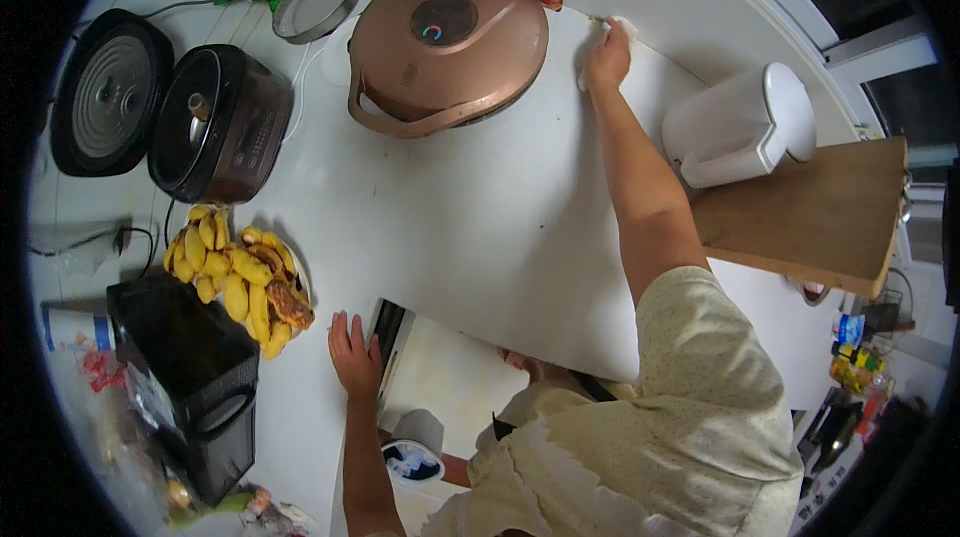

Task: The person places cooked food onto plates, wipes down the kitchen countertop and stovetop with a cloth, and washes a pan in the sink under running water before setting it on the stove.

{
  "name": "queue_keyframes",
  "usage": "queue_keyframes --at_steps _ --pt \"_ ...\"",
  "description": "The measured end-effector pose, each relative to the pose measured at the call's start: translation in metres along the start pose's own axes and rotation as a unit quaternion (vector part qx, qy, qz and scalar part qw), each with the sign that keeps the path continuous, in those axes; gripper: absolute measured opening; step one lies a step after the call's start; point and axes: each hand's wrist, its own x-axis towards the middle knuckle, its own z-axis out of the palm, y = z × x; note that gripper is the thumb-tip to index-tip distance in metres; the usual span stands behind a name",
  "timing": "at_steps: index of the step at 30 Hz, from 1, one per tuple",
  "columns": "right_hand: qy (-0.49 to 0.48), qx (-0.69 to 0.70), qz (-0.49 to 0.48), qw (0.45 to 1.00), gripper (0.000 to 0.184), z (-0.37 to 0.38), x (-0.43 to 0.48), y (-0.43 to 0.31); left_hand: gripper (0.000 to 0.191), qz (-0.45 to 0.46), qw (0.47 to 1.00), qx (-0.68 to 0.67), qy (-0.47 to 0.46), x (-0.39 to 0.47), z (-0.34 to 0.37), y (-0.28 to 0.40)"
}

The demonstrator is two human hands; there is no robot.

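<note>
My right hand (609, 56) reaches to the far side of the white countertop (465, 214) and presses a crumpled white cloth or tissue (627, 29) against the foot of the wall. Just left of it sits a large copper-coloured electric pan (450, 49) with its lid down. My left hand (354, 357) lies palm down near the counter's front edge, fingers spread, holding nothing. Beside that hand, to the upper left, is a plate heaped with small yellow bananas (236, 297), some browned.
At right, a white plastic jug (720, 124) stands near a thick wooden board (810, 214). A rice cooker (225, 124) with its lid raised and a black basket (187, 379) line the left. A round metal sieve (316, 4) is behind. Below the edge stands a bin (414, 454).
</note>
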Motion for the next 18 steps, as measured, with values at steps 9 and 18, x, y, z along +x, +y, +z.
queue_keyframes --at_steps 9,18 --pt "-0.178 -0.15 -0.265 0.936 0.032 0.049 0.019 -0.012 0.053 0.023 1.0 0.004 0.003 0.006 0.007 -0.007" --pt "-0.079 -0.148 -0.108 0.98 0.034 -0.013 -0.018 0.028 0.053 0.006 1.0 0.008 0.016 0.0 0.007 -0.012"
